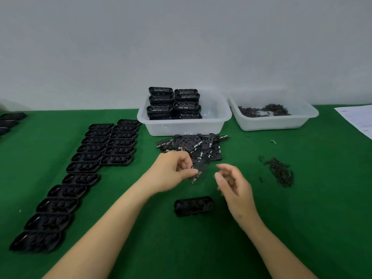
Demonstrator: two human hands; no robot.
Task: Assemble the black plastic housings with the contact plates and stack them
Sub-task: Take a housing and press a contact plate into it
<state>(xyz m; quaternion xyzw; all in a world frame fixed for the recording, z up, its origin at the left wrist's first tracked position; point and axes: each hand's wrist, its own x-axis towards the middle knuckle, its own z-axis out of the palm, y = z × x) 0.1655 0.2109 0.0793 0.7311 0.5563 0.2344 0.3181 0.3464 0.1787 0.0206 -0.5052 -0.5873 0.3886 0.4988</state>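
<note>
Left hand [173, 172] pinches a flat black contact plate [198, 171]; right hand [233, 183] fingers loosely spread above an oblong housing [193, 206].

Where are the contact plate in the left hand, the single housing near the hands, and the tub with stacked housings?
contact plate [199, 170], head view, its dark middle.
single housing [193, 206], head view, its centre.
tub [187, 127], head view, its front wall.

We see the left hand [173, 170] pinching a contact plate [198, 171] beside the plate pile [193, 144], the right hand [231, 182] relaxed (holding nothing), and one black housing [193, 206] lying nearer on the green cloth [302, 218].
</note>
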